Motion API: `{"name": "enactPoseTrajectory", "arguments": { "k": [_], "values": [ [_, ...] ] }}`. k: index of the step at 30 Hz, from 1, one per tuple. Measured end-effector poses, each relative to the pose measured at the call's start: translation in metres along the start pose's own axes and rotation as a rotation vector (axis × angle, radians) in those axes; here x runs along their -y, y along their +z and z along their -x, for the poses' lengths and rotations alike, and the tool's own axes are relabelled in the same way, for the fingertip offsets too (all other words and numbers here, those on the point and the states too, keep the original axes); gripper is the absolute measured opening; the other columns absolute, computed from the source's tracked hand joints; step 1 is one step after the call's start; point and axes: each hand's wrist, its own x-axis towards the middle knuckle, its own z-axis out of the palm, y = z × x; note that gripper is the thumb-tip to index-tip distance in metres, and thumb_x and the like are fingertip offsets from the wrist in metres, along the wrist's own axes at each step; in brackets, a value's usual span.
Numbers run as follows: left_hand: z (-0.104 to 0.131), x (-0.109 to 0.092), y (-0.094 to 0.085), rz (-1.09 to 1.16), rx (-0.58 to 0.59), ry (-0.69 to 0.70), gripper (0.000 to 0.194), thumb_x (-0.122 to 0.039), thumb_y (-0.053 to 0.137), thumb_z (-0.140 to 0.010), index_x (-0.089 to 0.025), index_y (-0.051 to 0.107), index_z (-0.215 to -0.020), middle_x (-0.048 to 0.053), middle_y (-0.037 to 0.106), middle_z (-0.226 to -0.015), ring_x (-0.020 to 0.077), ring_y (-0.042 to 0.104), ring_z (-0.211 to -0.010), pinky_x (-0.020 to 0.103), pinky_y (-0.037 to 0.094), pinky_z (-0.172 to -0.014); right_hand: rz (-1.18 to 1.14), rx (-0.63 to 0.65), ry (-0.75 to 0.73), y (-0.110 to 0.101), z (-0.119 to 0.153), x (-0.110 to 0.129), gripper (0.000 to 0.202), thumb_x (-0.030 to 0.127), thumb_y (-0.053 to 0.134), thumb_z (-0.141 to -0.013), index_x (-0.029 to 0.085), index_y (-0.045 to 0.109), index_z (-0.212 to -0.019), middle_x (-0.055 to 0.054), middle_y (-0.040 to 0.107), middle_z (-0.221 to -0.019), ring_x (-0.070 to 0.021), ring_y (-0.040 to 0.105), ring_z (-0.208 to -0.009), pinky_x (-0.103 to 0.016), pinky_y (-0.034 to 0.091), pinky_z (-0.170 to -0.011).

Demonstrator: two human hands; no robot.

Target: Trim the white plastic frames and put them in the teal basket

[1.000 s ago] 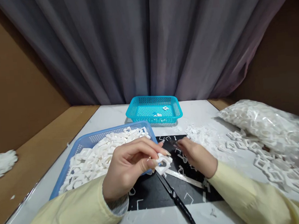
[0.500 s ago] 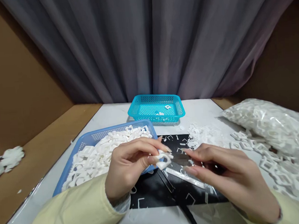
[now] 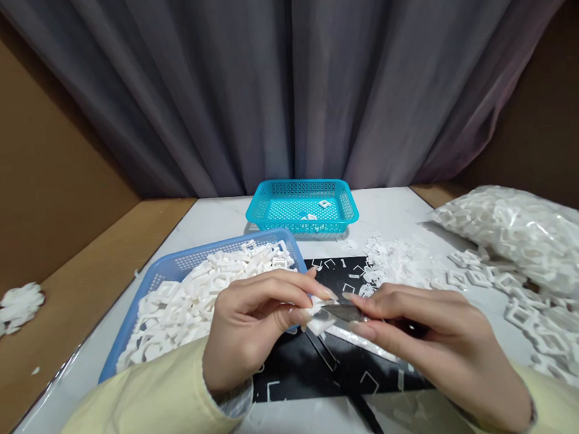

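Observation:
Over the black mat (image 3: 302,376), my left hand (image 3: 261,313) pinches a small white plastic frame piece (image 3: 320,321) between thumb and fingers. My right hand (image 3: 429,333) is closed on a knife with a pointed metal blade (image 3: 344,311); its handle is mostly hidden by the fingers. The blade's tip lies against the white piece, at its opening. Below the hands rests a black-handled tool (image 3: 354,399) with two thin metal prongs, partly on the mat. A white strip (image 3: 364,343) runs under my right hand.
A blue basket (image 3: 140,292) full of white pieces stands at the left. Behind is a turquoise basket (image 3: 254,213) with a few pieces. White scraps (image 3: 398,262) lie beyond the mat. A clear bag (image 3: 532,238) of white frames and loose frames (image 3: 522,312) fill the right side.
My right hand has shifted slightly left, bringing the blade onto the white piece. The piece has turned in my left fingers, and its opening shows less.

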Motion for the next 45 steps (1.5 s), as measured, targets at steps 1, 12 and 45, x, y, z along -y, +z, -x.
{"name": "enactPoseTrajectory", "arguments": {
  "k": [1, 12, 45],
  "values": [
    [0.0001, 0.0001, -0.0001, 0.001, 0.000, -0.001, 0.011, -0.017, 0.065, -0.073, -0.025, 0.071, -0.072, 0.003, 0.071, -0.079, 0.0174, 0.063, -0.074, 0.042, 0.042, -0.094, 0.000, 0.002, -0.005, -0.0002, -0.0004, 0.0000, 0.004, 0.013, 0.061, -0.076, 0.014, 0.063, -0.079, -0.001, 0.061, -0.068, -0.0091, 0.055, -0.058, -0.021, 0.046, -0.054],
    [-0.0006, -0.0011, 0.0015, 0.030, -0.004, -0.007, 0.012, -0.016, 0.065, -0.073, -0.026, 0.071, -0.072, 0.002, 0.071, -0.079, 0.0162, 0.063, -0.074, 0.039, 0.043, -0.091, 0.055, -0.041, -0.032, -0.0019, -0.0013, 0.0008, 0.007, 0.015, 0.064, -0.074, 0.016, 0.064, -0.080, -0.002, 0.063, -0.068, -0.0099, 0.056, -0.056, -0.022, 0.047, -0.052],
    [-0.0016, 0.0040, 0.0010, 0.203, 0.128, -0.010, 0.014, -0.008, 0.061, -0.075, -0.018, 0.070, -0.076, 0.001, 0.070, -0.082, 0.0134, 0.063, -0.079, 0.034, 0.042, -0.095, 0.058, -0.016, -0.159, -0.0030, 0.0011, -0.0016, 0.015, 0.007, 0.064, -0.073, 0.011, 0.061, -0.087, -0.004, 0.062, -0.071, -0.0096, 0.057, -0.059, -0.021, 0.048, -0.052]
  ]
}}
